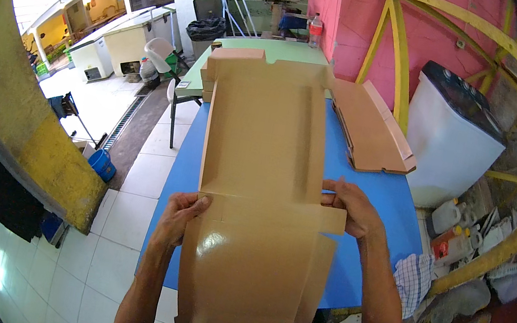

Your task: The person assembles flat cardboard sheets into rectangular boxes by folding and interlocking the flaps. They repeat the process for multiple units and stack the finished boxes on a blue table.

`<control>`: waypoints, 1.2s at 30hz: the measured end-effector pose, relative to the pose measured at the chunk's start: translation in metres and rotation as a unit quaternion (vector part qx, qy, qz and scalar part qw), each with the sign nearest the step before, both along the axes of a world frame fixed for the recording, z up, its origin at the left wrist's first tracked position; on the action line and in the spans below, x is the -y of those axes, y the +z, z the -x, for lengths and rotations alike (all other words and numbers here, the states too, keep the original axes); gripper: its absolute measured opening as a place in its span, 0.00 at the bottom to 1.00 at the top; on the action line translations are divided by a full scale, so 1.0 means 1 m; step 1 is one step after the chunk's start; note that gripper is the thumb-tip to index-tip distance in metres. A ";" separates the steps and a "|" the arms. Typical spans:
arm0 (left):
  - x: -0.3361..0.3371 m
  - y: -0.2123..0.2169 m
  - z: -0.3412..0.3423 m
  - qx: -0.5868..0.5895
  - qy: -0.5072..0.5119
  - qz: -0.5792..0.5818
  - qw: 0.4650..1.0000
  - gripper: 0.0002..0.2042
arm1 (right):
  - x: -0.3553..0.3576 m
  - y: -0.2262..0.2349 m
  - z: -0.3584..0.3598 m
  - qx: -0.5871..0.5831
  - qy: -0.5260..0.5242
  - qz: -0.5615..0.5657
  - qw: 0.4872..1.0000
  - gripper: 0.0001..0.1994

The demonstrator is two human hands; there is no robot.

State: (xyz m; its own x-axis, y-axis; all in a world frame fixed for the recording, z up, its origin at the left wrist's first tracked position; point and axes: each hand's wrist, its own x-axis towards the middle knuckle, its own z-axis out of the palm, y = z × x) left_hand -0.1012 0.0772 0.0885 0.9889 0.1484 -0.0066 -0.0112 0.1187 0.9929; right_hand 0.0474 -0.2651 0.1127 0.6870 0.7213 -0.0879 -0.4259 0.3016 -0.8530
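An unfolded brown cardboard box (268, 136) extends from the blue table toward me, its near panel (256, 262) glossy and creased at the fold. My left hand (181, 215) pinches the left edge by that fold, thumb on top and fingers underneath. Across from it, my right hand (354, 208) is by the right edge, just above a small side tab. Its fingers are stretched out and apart, with their tips against the box's right side wall; part of them is hidden by the cardboard.
The blue table (364, 259) holds a stack of folded cardboard (372, 129) at right. A green table (289, 51) adjoins it, bearing a bottle (315, 30). To the right stand a white washing machine (448, 141), yellow metal bars (401, 62) and several jugs (446, 216).
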 end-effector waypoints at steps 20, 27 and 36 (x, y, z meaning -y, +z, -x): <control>0.019 -0.052 -0.003 -0.142 0.074 -0.019 0.987 0.17 | -0.018 -0.073 0.010 0.171 -0.141 0.263 0.939 0.13; 0.033 -0.069 -0.003 -0.064 0.138 0.000 0.988 0.21 | -0.011 -0.100 0.019 0.064 -0.079 0.175 0.979 0.12; 0.033 -0.080 0.031 -0.203 0.034 0.081 0.975 0.20 | -0.008 -0.122 0.022 0.005 -0.198 0.156 0.968 0.20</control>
State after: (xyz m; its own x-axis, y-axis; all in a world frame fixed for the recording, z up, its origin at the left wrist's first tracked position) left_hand -0.1325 0.0440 0.0083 0.8882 0.1783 -0.4235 0.3647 0.2871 0.8858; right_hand 0.0255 -0.2572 -0.0096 0.9063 0.3404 -0.2505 -0.3206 0.1677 -0.9322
